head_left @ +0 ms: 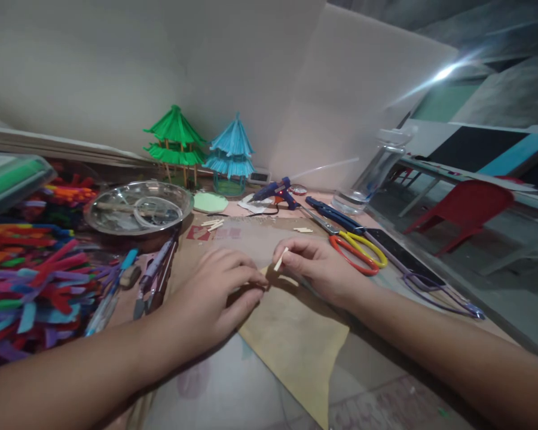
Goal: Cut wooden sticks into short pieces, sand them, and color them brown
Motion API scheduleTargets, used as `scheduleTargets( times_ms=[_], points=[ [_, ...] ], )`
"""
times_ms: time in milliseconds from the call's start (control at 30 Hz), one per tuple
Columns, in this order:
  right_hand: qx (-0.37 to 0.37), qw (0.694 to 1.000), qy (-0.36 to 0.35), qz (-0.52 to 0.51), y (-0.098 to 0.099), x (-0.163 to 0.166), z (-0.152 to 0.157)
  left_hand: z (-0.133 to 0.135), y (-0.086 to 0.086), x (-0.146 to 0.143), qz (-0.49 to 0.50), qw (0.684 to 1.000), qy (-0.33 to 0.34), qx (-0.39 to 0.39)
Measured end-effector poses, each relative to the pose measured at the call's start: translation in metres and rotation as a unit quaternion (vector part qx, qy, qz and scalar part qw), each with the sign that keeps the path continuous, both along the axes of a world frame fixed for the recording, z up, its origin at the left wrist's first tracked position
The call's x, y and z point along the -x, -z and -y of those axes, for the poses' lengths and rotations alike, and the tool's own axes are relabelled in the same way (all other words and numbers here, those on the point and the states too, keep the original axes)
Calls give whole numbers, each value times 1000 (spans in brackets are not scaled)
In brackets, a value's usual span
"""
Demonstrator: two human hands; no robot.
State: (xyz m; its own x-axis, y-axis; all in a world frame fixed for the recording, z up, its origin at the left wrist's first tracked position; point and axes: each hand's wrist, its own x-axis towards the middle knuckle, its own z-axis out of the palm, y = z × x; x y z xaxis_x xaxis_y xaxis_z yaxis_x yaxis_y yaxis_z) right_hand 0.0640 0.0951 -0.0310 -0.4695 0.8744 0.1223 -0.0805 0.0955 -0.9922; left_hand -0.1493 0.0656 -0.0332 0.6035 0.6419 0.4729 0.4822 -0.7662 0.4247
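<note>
Here, your left hand (228, 285) is at the upper corner of the yellow paper (298, 340), thumb and fingertips close together; whether they pinch it, I can't tell. Rightward, your right hand (312, 264) has thumb and fingers clamped on a pale stick (278, 260).

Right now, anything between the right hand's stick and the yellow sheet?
Nothing visible stands between the pale stick in the right hand and the yellow sheet. The left hand has its fingertips near the sheet's upper corner, beside the stick.
</note>
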Motion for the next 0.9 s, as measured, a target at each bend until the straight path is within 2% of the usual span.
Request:
scheduleTargets(
  times_ms=[100,233,500,733,900],
  points=[
    [55,997,-36,-34,-1,4,9,-1,-3,0,28,999,-6,-15],
    [64,997,-32,-12,-4,7,15,-1,-5,1,27,999,2,-26],
    [9,998,25,65,-10,10,18,-1,-4,2,24,999,9,-27],
    [-29,995,32,92,-8,12,20,0,-5,0,31,999,11,-36],
    [-100,987,31,124,-8,11,21,2,-5,-1,29,999,3,-32]
  ],
)
